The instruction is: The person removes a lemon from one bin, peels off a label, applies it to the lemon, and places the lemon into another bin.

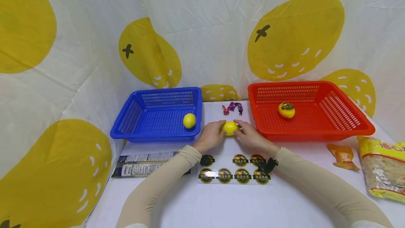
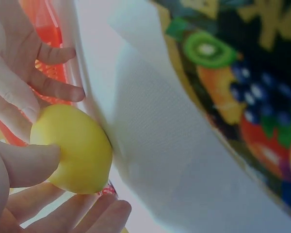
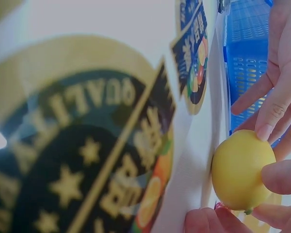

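Note:
Between my two hands a yellow lemon [image 1: 230, 128] lies at the white table's surface, in front of the gap between the baskets. My left hand [image 1: 210, 136] grips its left end, thumb [image 2: 36, 162] on the near side and fingers curled around the far side. From the other end my right hand [image 1: 251, 137] pinches it between thumb and fingers. The right wrist view shows the lemon's small green stem tip [image 3: 248, 211]. Below the hands lies a sheet of round dark fruit labels [image 1: 224, 176], with a bare spot in its upper row.
A blue basket [image 1: 158, 139] at left holds one plain lemon [image 1: 189, 121]. In the red basket [image 1: 310, 137] at right sits a labelled lemon [image 1: 286, 110]. Small wrapped candies [image 1: 232, 106], dark packets [image 1: 139, 170], an orange packet [image 1: 343, 157] and a yellow bag [image 1: 384, 171] surround the workspace.

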`<state>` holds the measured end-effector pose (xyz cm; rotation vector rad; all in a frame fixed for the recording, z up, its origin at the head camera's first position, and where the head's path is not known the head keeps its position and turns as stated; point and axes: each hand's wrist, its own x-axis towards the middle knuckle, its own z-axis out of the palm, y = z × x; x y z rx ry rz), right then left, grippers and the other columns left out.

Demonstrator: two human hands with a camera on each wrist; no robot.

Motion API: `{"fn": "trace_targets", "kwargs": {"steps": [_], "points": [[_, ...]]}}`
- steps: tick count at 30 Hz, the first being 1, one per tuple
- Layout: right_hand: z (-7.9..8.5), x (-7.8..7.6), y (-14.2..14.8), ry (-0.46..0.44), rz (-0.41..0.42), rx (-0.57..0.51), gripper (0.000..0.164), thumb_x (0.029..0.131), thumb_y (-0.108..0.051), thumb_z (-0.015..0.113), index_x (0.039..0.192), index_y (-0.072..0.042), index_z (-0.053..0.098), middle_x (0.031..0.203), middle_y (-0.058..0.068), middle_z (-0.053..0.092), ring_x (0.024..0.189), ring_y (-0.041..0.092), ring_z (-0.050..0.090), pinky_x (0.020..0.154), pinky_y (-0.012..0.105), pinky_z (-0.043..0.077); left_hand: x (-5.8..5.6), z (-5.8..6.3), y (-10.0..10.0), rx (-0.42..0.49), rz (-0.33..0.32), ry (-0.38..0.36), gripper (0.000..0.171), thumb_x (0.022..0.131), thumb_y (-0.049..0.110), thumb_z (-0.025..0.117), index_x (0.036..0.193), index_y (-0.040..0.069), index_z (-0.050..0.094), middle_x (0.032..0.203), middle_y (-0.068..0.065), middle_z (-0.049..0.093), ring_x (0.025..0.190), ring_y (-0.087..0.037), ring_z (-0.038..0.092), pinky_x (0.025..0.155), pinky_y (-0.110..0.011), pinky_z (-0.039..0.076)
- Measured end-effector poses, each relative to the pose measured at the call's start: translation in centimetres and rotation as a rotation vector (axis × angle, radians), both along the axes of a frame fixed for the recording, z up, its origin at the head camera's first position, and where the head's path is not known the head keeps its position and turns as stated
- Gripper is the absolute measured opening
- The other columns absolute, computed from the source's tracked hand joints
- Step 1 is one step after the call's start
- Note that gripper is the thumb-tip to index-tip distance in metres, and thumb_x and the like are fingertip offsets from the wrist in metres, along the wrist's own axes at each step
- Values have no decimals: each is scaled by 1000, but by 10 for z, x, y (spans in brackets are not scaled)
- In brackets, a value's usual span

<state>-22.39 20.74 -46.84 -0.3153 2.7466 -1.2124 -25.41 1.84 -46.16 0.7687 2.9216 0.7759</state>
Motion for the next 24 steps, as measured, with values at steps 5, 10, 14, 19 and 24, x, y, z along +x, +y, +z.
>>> {"fn": "trace_targets", "kwargs": {"steps": [5,10,14,19,24], "points": [[3,4,4,34,22,2,58,104,-13,52,154,8,33,134,38,51,117,46,59,104,58,51,1,2,-2,13,-5,29,51,97,16,67,145,6,57,119,-13,75,112,-28,71,105,-42,54],[6,9,6,22,13,-2,62,104,-16,52,157,6,28,143,39,44,120,46,52,106,61,45,4,5,-5,38,-14,22,50,98,16,65,146,5,56,143,-12,64,130,-29,63,112,-42,50],[7,13,8,56,22,29,61,104,-13,54,156,6,31,145,37,46,129,47,48,113,65,39,8,7,-9,59,-31,11,50,98,17,65,146,4,55,145,-13,62,134,-30,60,115,-43,47],[8,19,8,59,61,51,55,103,-10,54,155,1,39,147,30,48,137,46,45,117,66,34,13,7,-12,73,-41,10,51,98,20,65,145,5,56,145,-13,63,134,-30,60,115,-44,47],[8,22,7,65,60,80,53,102,-10,57,152,0,43,146,27,50,136,43,48,117,64,36,19,8,-13,57,-41,25,50,98,21,66,145,6,57,144,-11,63,134,-29,60,114,-43,48]]}}
